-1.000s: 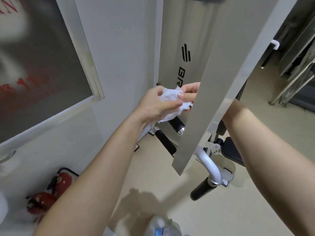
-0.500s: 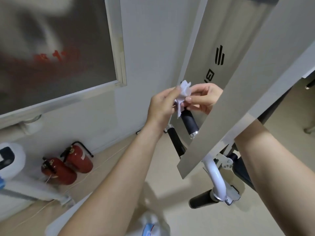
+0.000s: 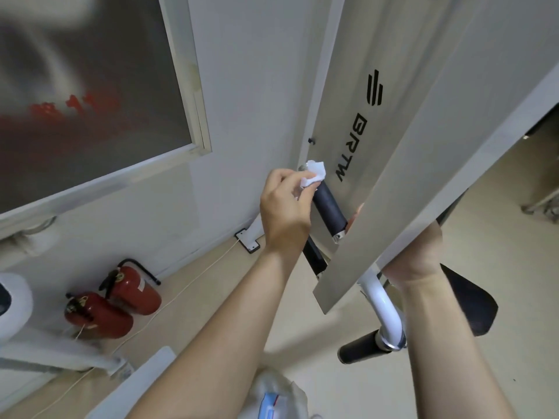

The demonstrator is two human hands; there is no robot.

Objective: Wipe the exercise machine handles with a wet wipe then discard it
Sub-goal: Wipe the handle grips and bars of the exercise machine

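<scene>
My left hand [image 3: 284, 213] pinches a crumpled white wet wipe [image 3: 314, 174] against the upper end of a black foam handle [image 3: 329, 208] of the grey exercise machine. My right hand [image 3: 414, 252] has gone behind the slanted grey metal panel [image 3: 423, 164]; only its back, the wrist and one fingertip show, so its grip is hidden. A second black handle [image 3: 361, 349] sticks out low on a white curved tube [image 3: 384, 306]. A third black grip [image 3: 314, 254] runs below my left hand.
Two red fire extinguishers [image 3: 112, 303] lie on the beige floor by the white wall. A frosted window [image 3: 90, 95] fills the upper left. A black seat pad [image 3: 472, 303] sits at the right. A wipe packet [image 3: 272, 400] shows at the bottom edge.
My right hand has let go of the wipe and dropped behind the panel. My left hand keeps the wipe and now presses it on the handle's top. The view shifted left.
</scene>
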